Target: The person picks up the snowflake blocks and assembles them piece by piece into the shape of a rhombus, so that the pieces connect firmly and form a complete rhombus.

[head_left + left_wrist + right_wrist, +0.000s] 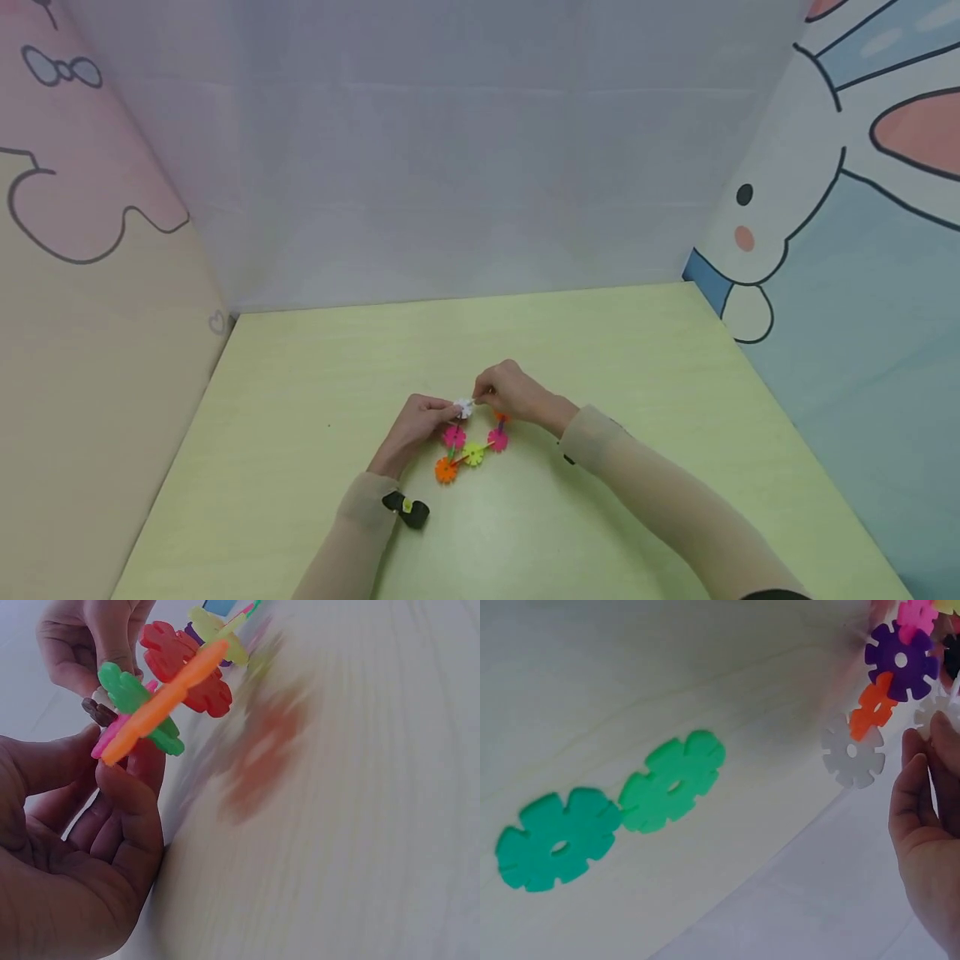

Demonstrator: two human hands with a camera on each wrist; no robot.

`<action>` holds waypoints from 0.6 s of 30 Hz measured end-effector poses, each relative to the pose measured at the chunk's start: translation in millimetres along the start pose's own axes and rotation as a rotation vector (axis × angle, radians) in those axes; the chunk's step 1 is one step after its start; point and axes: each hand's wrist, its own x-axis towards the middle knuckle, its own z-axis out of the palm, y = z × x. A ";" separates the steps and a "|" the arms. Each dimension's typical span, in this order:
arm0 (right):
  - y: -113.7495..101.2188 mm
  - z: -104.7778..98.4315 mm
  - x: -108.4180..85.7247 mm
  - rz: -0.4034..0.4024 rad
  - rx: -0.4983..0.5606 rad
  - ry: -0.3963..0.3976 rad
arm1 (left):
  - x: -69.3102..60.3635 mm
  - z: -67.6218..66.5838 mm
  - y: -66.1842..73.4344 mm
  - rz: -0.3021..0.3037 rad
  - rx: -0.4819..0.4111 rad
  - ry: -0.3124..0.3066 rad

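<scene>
Interlocking snowflake discs form a curved, multicoloured chain between the two hands. The left hand [415, 427] pinches the chain's far left end with thumb and fingers, by a white disc [464, 407]; its fingertips partly hide which disc they hold. In the left wrist view, an orange disc [180, 690], a green disc [124, 688] and a red disc [166, 651] stand close by these fingers. The right hand [519, 395] pinches a white disc [931, 714] between thumb and fingertips. Near it, a purple disc [901, 678], an orange disc [873, 703] and another white disc [840, 761] hang joined.
A teal disc [536, 836] and a light green disc [694, 772] meet edge to edge in the right wrist view. The pale wooden table [300, 367] has a white backdrop [465, 167] behind it and printed panels on both sides.
</scene>
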 end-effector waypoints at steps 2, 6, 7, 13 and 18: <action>-0.7 0.4 0.1 0.006 0.010 0.003 | -0.6 -0.6 -0.3 -0.004 0.001 -0.006; -0.7 -1.4 -0.2 -0.003 0.022 0.015 | -1.0 -1.1 0.0 0.010 0.016 -0.028; -0.7 -2.0 -0.4 -0.006 0.022 0.013 | -0.9 -1.3 0.0 0.011 0.020 -0.035; -1.3 -4.0 -1.0 -0.010 0.011 -0.014 | 0.7 -2.5 -0.7 -0.017 0.030 -0.070; -3.4 -4.9 -0.7 -0.013 0.010 -0.032 | 2.2 -0.7 2.6 -0.024 0.045 -0.068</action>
